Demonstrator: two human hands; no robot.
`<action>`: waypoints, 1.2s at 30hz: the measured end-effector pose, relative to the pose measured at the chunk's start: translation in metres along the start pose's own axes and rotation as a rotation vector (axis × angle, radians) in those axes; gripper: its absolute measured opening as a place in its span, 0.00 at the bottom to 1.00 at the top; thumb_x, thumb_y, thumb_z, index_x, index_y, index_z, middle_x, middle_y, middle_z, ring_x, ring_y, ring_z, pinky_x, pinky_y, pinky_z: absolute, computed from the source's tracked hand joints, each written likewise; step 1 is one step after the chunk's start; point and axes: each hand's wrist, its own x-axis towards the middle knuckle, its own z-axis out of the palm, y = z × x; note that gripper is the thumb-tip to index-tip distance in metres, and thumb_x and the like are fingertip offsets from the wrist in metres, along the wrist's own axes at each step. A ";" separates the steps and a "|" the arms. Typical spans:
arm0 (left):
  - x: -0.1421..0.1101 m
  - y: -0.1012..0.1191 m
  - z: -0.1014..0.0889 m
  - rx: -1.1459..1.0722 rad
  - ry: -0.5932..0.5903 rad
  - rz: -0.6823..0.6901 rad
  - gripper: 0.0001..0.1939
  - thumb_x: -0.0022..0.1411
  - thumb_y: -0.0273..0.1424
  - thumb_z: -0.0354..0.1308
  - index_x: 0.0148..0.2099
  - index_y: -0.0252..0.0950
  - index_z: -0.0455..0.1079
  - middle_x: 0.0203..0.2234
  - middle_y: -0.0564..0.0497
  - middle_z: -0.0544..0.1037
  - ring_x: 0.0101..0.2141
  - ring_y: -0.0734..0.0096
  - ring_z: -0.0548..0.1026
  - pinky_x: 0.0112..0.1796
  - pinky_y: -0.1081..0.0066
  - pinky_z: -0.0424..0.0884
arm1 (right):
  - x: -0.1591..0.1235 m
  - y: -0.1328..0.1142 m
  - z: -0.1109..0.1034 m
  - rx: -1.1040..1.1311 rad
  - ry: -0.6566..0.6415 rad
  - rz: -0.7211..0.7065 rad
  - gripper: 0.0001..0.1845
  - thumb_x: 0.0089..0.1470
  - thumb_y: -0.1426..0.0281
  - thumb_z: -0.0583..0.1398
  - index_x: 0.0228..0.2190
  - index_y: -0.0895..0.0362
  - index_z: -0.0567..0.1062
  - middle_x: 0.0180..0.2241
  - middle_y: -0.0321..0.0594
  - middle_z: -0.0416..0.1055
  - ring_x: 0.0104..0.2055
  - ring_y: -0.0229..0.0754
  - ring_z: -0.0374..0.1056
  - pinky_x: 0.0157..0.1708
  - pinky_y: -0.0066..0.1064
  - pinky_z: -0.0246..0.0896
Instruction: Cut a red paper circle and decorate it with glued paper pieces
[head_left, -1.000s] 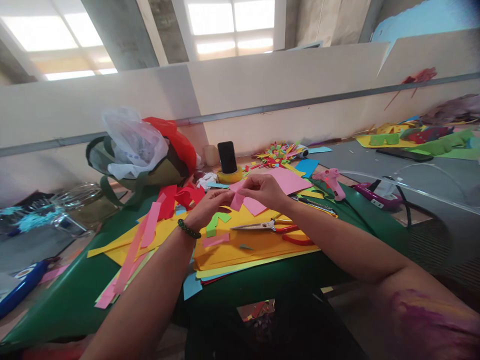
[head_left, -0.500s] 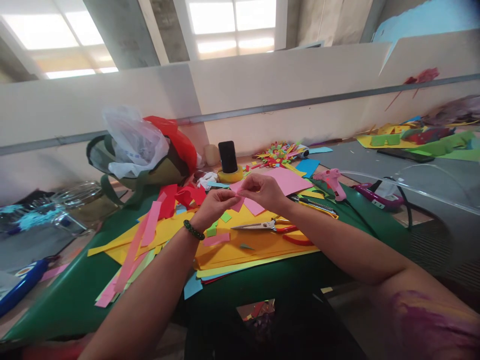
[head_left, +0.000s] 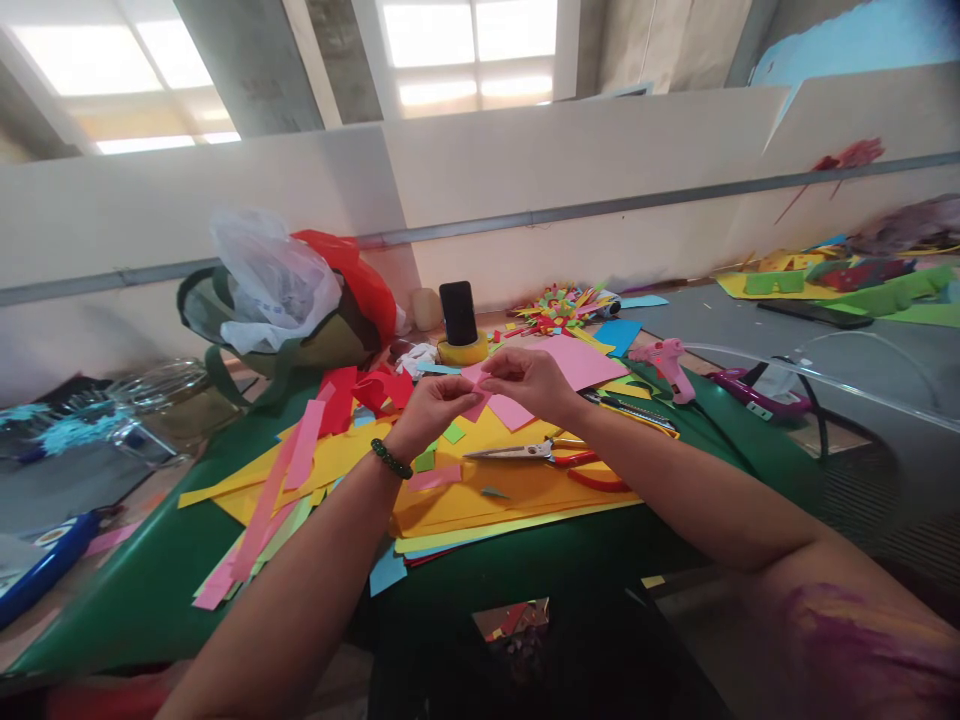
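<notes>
Mid-frame, our left hand (head_left: 433, 405) and right hand (head_left: 534, 385) pinch pink paper (head_left: 478, 409). It's probably light, easily creased; we'd hold its edges.

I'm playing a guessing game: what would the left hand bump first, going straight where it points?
The left hand would first meet the pink paper at its fingertips, then probably the right hand, though depth is hard to judge.

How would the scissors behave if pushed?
The scissors would likely stay stiff, given the metal blades. They probably wouldn't roll, since they lie flat. The orange-yellow paper beneath looks thin and might slide along or crease.
</notes>
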 end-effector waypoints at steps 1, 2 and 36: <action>0.000 0.000 0.000 0.001 0.002 -0.001 0.19 0.46 0.45 0.68 0.29 0.33 0.75 0.23 0.53 0.74 0.27 0.73 0.67 0.29 0.72 0.63 | 0.000 0.000 0.000 0.004 0.004 0.000 0.14 0.43 0.61 0.69 0.30 0.55 0.76 0.28 0.39 0.78 0.33 0.43 0.76 0.36 0.35 0.72; 0.000 0.000 0.000 -0.001 0.001 -0.003 0.19 0.46 0.45 0.67 0.29 0.33 0.75 0.23 0.53 0.74 0.26 0.73 0.67 0.29 0.72 0.62 | 0.000 -0.001 0.000 0.010 0.008 0.000 0.14 0.42 0.61 0.69 0.30 0.55 0.76 0.28 0.39 0.78 0.33 0.43 0.76 0.37 0.36 0.72; -0.002 0.001 -0.004 -0.326 -0.288 -0.223 0.33 0.52 0.60 0.56 0.36 0.33 0.77 0.26 0.45 0.78 0.31 0.65 0.76 0.40 0.65 0.71 | -0.001 -0.003 0.004 0.108 -0.017 -0.029 0.18 0.44 0.55 0.68 0.27 0.55 0.73 0.24 0.34 0.72 0.26 0.38 0.69 0.30 0.32 0.68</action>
